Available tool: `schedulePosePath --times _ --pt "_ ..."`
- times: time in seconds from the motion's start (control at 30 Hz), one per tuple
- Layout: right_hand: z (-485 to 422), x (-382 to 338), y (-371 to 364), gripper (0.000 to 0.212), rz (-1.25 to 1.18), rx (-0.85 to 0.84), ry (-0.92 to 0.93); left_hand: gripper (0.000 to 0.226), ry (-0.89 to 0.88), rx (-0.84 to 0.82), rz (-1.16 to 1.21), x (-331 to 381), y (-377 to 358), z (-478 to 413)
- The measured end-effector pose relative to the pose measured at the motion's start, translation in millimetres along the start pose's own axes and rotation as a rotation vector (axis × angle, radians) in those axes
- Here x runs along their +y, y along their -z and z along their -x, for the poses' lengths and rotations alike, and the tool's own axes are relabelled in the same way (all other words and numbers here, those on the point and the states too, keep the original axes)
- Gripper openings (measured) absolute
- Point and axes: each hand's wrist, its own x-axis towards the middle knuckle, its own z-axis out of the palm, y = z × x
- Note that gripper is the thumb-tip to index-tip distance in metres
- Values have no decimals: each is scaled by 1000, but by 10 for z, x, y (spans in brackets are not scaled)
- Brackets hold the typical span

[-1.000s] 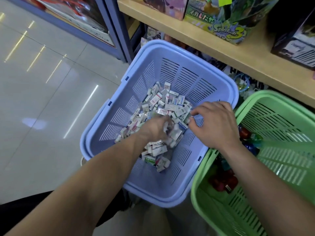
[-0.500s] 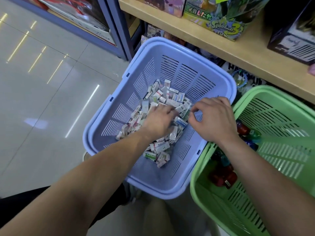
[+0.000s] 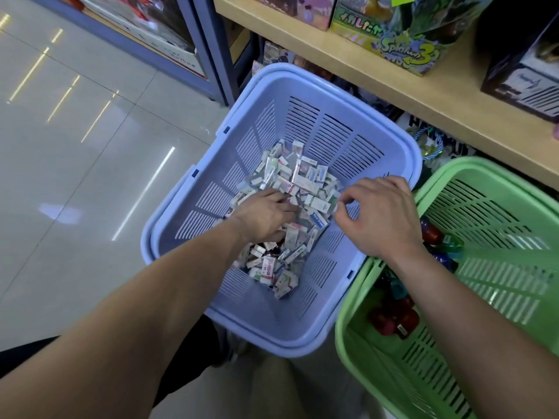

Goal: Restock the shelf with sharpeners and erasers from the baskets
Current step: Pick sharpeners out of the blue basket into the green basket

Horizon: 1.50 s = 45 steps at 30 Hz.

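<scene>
Left hand (image 3: 261,217): grip hidden among erasers (image 3: 302,176).

wooden shelf (image 3: 423,95), boxed games (image 3: 393,40) on it

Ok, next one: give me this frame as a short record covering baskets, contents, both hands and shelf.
blue basket: holds a loose pile of small boxed erasers
green basket: right of the blue one; small red, blue and green items inside, likely the sharpeners
left hand: palm down in the eraser pile, fingertips buried, grip not visible
right hand: at the pile's right edge, fingers curled; unclear whether it pinches an eraser
shelf: wooden, above the baskets, carries boxed goods
</scene>
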Motion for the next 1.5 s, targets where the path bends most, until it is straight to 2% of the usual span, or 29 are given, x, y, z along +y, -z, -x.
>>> schedulePosePath --times 0.07,0.17,0.27,0.33,0.43,0.5,0.63,0.73,0.87,0.93,1.0,1.07,1.17,1.33,1.43,1.5 --pt "-7 0 -3 26 8 0 3 32 66 46 92 -5 32 22" --pt "-5 5 -5 24 0 15 6 19 308 63 279 -89 237 90" --pt "-18 0 -1 24 -10 6 -3 30 368 38 324 -169 511 259" --pt "-11 -18 22 24 10 -30 -6 34 368 82 338 -144 695 433" --pt "-20 -53 120 24 55 -151 -12 39 400 156 327 -61 930 774" --pt "-93 -144 189 33 78 -274 14 43 468 264 340 -18 1044 1034" --pt "-346 -588 68 50 -70 -554 294 51 600 495 262 69 1069 1575" --pt "-566 -972 -248 61 7 -729 557 63 782 502 302 34 881 1839" --pt "-772 -1225 -767 83 202 -743 857 55 875 517 617 68 660 1801" --pt "-674 -1226 -1044 99 301 -783 990 49 892 554 624 73 602 1748" --pt "-595 -1146 -1236 111 395 -804 1044 48 898 566 608 53 575 1733" --pt "-706 -1022 -1297 109 429 -779 1072 49 886 553 571 41 554 1751" --pt "-978 -803 -1219 93 539 -711 1148 52 862 514 552 40 557 1750" --pt "-1265 -557 -973 72 541 -724 1118 48 835 496 548 26 586 1733" --pt "-1269 -556 -818 73 552 -700 1089 48 842 485 554 21 594 1722" --pt "-1170 -588 -723 64 546 -680 1012 48 847 480 566 21 600 1717"
